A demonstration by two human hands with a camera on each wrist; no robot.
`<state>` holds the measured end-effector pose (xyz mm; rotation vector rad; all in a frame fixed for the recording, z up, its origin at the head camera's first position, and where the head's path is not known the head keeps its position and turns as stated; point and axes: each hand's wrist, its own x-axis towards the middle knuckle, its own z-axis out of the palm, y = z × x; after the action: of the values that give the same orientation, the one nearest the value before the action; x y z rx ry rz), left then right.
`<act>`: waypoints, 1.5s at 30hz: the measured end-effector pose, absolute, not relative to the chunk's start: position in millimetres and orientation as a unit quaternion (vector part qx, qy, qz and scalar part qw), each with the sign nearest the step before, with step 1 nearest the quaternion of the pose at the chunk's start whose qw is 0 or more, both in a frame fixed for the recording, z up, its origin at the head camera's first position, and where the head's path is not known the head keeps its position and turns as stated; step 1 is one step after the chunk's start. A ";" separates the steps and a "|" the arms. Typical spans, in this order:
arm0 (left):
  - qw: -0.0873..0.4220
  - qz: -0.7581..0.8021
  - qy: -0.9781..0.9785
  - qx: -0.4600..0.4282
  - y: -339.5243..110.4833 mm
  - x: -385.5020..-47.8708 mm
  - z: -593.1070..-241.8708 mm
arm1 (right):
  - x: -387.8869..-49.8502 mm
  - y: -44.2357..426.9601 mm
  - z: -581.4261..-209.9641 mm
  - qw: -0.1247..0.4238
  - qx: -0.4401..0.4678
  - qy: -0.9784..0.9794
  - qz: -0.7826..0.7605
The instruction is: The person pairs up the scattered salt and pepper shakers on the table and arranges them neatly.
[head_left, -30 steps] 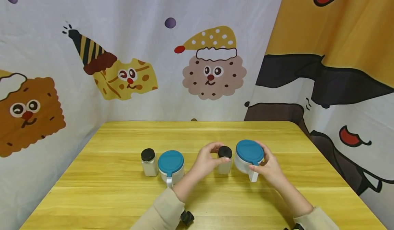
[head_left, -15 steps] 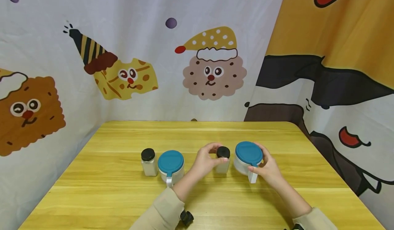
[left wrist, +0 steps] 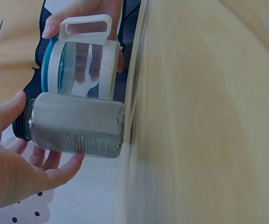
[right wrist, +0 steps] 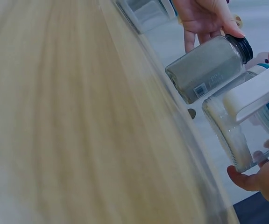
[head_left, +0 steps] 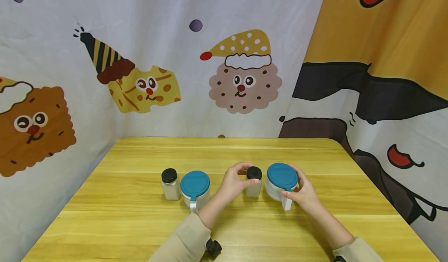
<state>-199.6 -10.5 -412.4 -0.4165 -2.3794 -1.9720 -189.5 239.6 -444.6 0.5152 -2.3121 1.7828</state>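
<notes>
My left hand point(head_left: 235, 182) grips a square glass jar point(head_left: 253, 188) with a black lid, thumb and fingers around its top. Pale contents fill the jar, which stays upright. Just to its right, my right hand point(head_left: 303, 188) holds a round clear canister point(head_left: 274, 190) with a blue lid and a white handle. In the right wrist view the thumb and fingers spread around the canister's sides, and a layer of pale contents lies at its bottom. A small gap parts jar and canister in the head view. Whether either base touches the table is unclear.
A similar black-lidded jar point(head_left: 170, 186) and a second blue-lidded canister point(head_left: 195, 186) stand side by side on the left of the wooden table point(head_left: 140, 231). The left forearm passes close to that canister's handle. A cartoon-printed curtain point(head_left: 189, 122) hangs behind the table.
The canister in my right hand has shifted slightly left and nearer to me. The jar in my left hand has moved a little left, then stayed about still. The other pair has not moved.
</notes>
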 end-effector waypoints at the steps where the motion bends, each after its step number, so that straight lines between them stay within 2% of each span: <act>1: 0.011 -0.633 -0.762 -0.133 -10.3 -199.6 -412.3 | -189.4 239.6 -445.0 0.088 0.170 -0.778 0.598; 12: 0.003 -0.636 -0.762 -0.124 -9.1 -200.7 -413.2 | -186.1 236.7 -447.2 0.068 0.139 -0.796 0.585; 45: -0.011 -0.644 -0.756 -0.114 -5.8 -203.3 -417.4 | -184.9 234.7 -454.6 0.063 0.107 -0.807 0.578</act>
<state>-203.3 -5.8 -417.4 -0.3609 -2.3910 -2.0384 -184.9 234.7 -454.6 0.3222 -2.4370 1.7467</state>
